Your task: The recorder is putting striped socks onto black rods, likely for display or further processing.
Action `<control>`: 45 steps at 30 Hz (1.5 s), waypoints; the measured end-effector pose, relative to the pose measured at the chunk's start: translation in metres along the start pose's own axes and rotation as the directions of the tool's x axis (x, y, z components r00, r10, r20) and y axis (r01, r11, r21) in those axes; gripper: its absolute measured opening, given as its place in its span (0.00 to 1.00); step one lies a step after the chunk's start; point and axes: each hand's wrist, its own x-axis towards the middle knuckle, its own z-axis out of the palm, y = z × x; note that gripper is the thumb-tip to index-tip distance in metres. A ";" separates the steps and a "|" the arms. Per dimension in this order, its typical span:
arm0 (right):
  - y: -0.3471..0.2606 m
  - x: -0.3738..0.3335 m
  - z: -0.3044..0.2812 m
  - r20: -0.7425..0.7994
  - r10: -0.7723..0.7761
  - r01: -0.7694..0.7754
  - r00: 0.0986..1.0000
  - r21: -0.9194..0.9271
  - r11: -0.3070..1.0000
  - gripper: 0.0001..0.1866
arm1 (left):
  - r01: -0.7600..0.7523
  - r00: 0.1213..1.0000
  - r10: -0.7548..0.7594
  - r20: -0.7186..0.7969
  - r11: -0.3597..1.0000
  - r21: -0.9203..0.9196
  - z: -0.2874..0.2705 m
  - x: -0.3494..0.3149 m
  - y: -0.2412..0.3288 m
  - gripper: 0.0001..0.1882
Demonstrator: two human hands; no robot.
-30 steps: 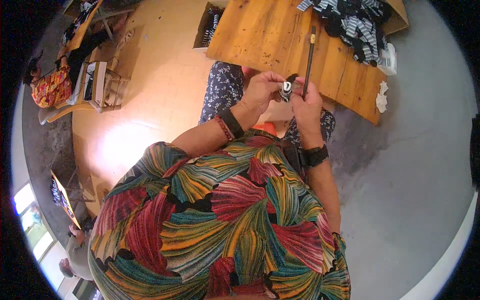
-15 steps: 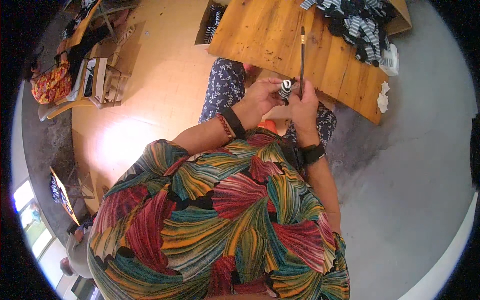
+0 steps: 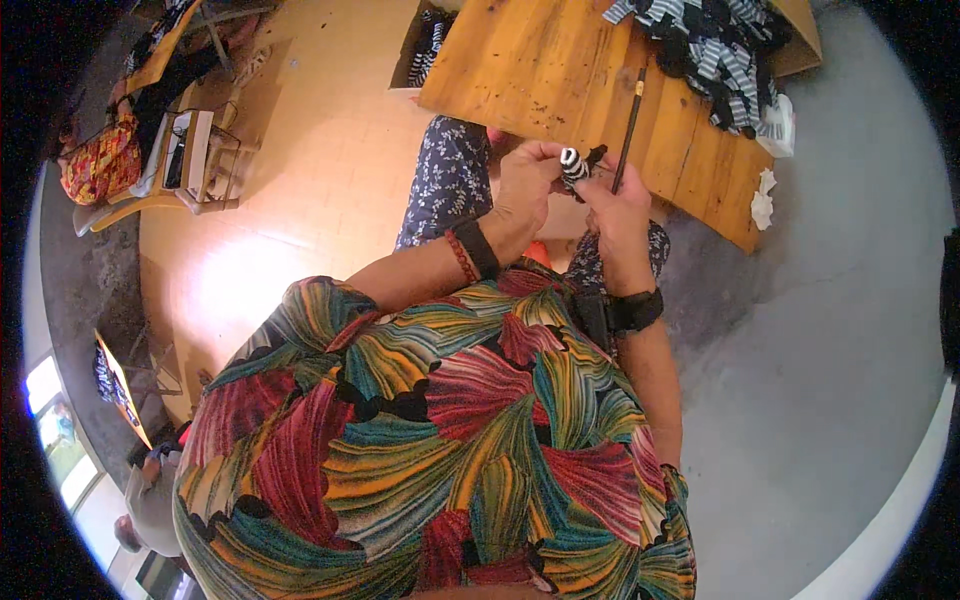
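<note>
Fabric (image 3: 573, 166), striped black and white and bunched into a small roll, is held over the lap, between the two hands and just below the table (image 3: 530, 80) edge. It is pinched on its 9 o'clock side by the thumb and fingers of the left hand (image 3: 525, 187). A dark rod (image 3: 629, 130) with a gold band is gripped in the right hand (image 3: 624, 207), its tip pointed between 12 and 1 o'clock; whether the fabric is also pinched by that hand cannot be told.

From the fabric, a pile (image 3: 720, 60) of striped and black pieces is seen at 2 o'clock on the table, with a carton (image 3: 800, 45) set just beyond it. Tissue (image 3: 763, 200) is seen at 3 o'clock, near the table's edge. At 10 o'clock, striped pieces are held in a box (image 3: 407, 68). A co-worker (image 3: 102, 168) in red and yellow is seen at 9 o'clock.
</note>
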 end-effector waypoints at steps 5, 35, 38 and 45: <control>0.022 0.016 -0.004 -0.021 -0.220 0.203 0.975 -0.308 0.929 0.24 | -0.133 0.988 0.137 -0.068 0.990 0.056 0.012 -0.010 0.003 0.04; -0.004 0.001 -0.004 0.246 0.078 -0.119 0.966 0.156 0.981 0.25 | 0.068 0.975 -0.099 0.199 0.985 0.157 -0.020 0.007 0.011 0.10; -0.005 0.005 -0.006 0.184 0.034 -0.088 0.982 0.297 0.951 0.25 | -0.139 0.969 0.085 0.230 0.962 0.234 -0.013 0.007 0.012 0.14; -0.014 0.008 0.002 0.064 -0.111 0.093 0.992 0.239 0.966 0.24 | -0.166 0.886 0.157 0.437 0.986 -0.017 0.005 0.002 0.041 0.20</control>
